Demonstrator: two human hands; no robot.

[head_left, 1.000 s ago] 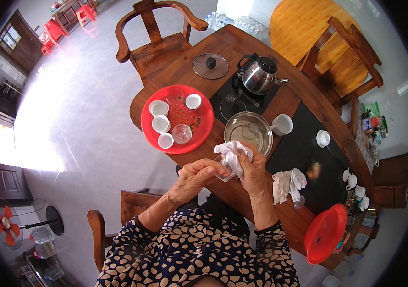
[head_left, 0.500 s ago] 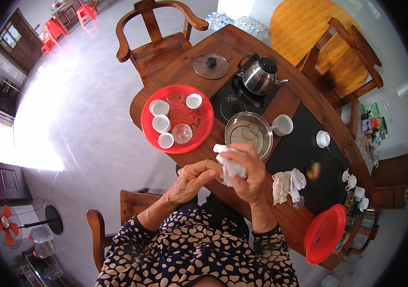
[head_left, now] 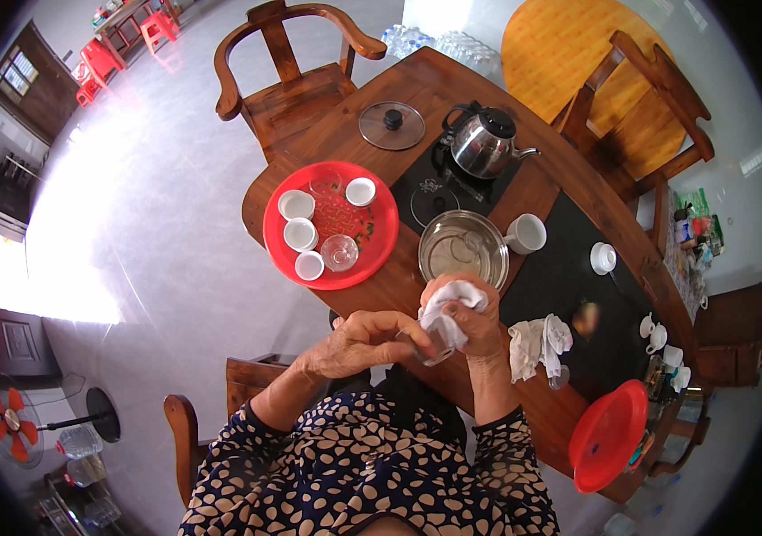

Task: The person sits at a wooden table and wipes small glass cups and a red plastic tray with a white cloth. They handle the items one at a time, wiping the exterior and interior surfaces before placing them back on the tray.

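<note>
Between my hands, over the table's near edge, is a small clear glass cup [head_left: 437, 350]. The fingers of my left hand [head_left: 359, 344] grip its left side. My right hand [head_left: 477, 320] is closed round a white cloth [head_left: 454, 308], which is pressed against the cup and partly covers it. Just beyond lies a round steel basin [head_left: 464, 246] with clear glass in it. Left of the basin, a red tray [head_left: 384, 246] bears several white cups [head_left: 301, 234] and a clear glass cup [head_left: 340, 253]. A white mug [head_left: 527, 234] stands right of the basin.
A steel kettle [head_left: 483, 143] stands on the black hob behind the basin, beside a glass lid [head_left: 392, 125]. Folded cloths [head_left: 539, 347] lie to the right, near a red basin [head_left: 609, 438] at the table's edge. Wooden chairs [head_left: 296, 80] surround the table.
The cloth and my right hand have turned over, and the glass cup now shows between my hands. My left hand's fingers have shifted onto the cup's side.
</note>
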